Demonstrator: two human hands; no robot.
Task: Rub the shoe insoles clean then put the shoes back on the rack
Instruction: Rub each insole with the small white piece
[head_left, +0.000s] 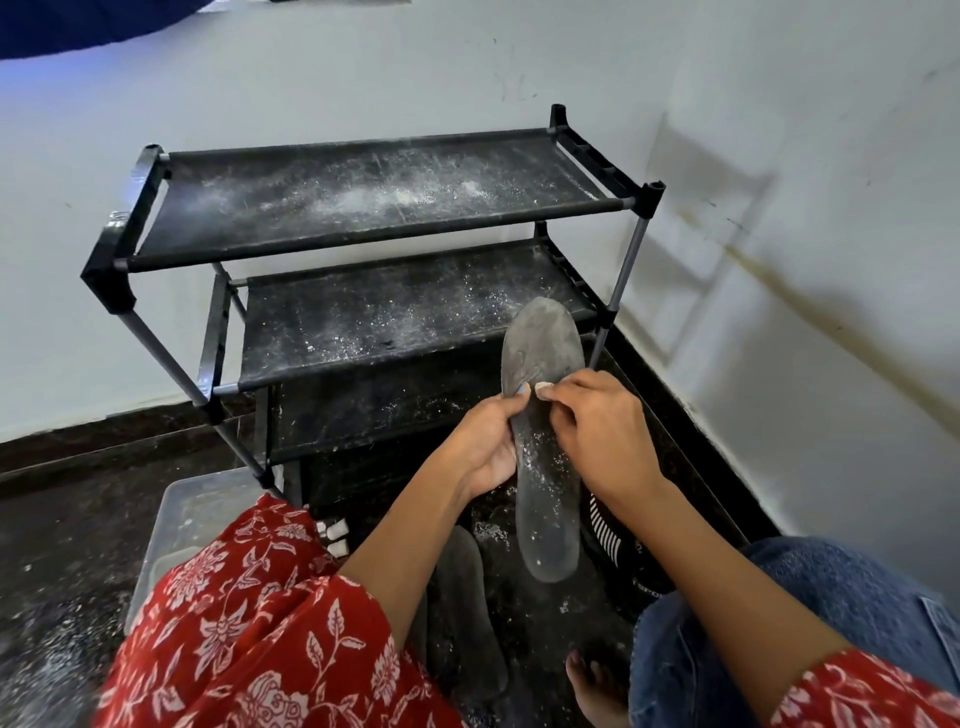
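Two insoles (543, 364), one rack (363, 208) with three shelves, one plastic tub (192, 514).

Soft, even daylight fills the scene, brighter on the white wall (831, 156) at right. The rack (363, 208) throws a pale, blurred shadow onto that wall, so light arrives from the left. Wide-angle distortion bends the rack's rails and the floor edge. The red floral fabric (249, 623) at the bottom edge smears slightly; the centre is sharp
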